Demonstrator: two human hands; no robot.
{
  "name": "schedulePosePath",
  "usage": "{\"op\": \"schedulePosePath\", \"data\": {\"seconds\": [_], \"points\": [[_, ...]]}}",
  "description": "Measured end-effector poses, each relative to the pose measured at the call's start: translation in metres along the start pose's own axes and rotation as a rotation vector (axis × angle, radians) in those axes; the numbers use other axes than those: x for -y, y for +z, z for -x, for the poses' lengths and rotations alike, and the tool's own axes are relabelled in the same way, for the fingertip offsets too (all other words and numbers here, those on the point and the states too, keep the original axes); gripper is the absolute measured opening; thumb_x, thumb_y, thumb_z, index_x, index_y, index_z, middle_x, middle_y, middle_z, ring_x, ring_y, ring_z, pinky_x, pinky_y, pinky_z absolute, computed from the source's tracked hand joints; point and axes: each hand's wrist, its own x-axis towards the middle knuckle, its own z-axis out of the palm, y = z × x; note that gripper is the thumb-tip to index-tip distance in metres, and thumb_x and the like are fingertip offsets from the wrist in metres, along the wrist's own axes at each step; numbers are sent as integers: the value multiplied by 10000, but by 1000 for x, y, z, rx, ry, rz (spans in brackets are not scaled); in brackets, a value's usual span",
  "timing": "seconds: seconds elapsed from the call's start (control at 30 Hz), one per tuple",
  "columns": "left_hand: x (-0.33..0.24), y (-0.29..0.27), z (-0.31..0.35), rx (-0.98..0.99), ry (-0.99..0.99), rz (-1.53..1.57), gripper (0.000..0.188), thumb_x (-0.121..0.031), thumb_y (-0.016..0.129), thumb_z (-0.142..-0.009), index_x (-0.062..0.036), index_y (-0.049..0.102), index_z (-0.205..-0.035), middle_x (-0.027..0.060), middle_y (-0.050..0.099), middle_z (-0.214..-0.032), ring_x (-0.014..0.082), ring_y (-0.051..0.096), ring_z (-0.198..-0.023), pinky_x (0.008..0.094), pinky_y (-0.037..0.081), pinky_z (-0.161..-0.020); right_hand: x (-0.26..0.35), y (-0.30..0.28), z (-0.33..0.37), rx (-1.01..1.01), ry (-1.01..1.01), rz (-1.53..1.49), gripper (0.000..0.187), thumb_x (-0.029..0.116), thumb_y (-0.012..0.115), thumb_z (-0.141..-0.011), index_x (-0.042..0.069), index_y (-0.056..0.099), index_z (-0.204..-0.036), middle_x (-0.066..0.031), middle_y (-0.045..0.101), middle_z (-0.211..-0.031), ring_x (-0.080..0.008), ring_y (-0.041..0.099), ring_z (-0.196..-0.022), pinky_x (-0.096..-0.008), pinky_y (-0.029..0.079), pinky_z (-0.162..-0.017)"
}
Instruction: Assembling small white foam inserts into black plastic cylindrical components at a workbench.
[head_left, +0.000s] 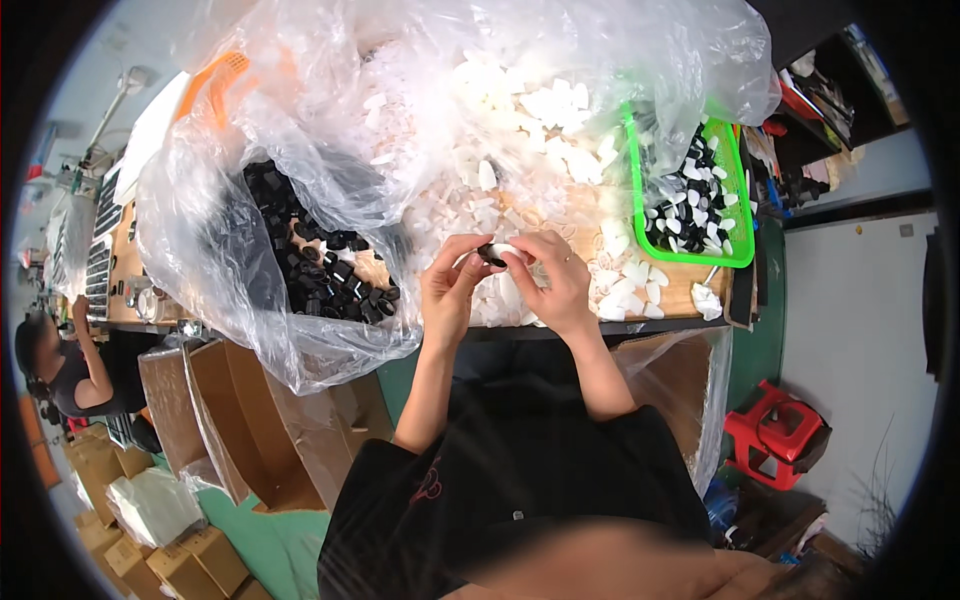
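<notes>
My left hand (448,287) and my right hand (560,283) meet above the near edge of the table. Between their fingertips they pinch a small black and white plastic piece (496,253), partly hidden by the fingers. Under and around the hands lie many loose white plastic pieces (630,280). To the left, black plastic parts (335,285) spill from a clear plastic bag (190,260). At the right stands a bright green basket (742,215), with black and white pieces (700,195) in it.
More clear plastic film (690,35) covers the back of the table. Below the table's edge, an open cardboard box (245,420) stands at the left. A red stool (775,432) is on the floor at right. Another person (85,375) sits at a far-left table.
</notes>
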Motion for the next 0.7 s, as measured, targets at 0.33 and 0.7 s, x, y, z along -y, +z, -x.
{"op": "schedulePosePath", "data": {"seconds": [0.33, 0.7], "points": [[-4, 3, 2, -4, 38, -80, 236, -5, 549, -979, 12, 655, -1190, 75, 561, -1123, 162, 606, -1023, 333, 571, -888, 5, 1, 3, 30, -45, -6, 286, -16, 738, -804, 41, 598, -1047, -88, 661, -862, -262, 646, -717, -349, 521, -600], [-3, 5, 4, 0, 83, -161, 240, 4, 558, -975, 3, 655, -1194, 73, 562, -1108, 158, 611, -1018, 314, 566, -887, 7, 7, 10, 17, 46, -42, 279, -8, 746, -802, 51, 622, -1045, -86, 661, -873, -254, 646, -741, -335, 516, -630]]}}
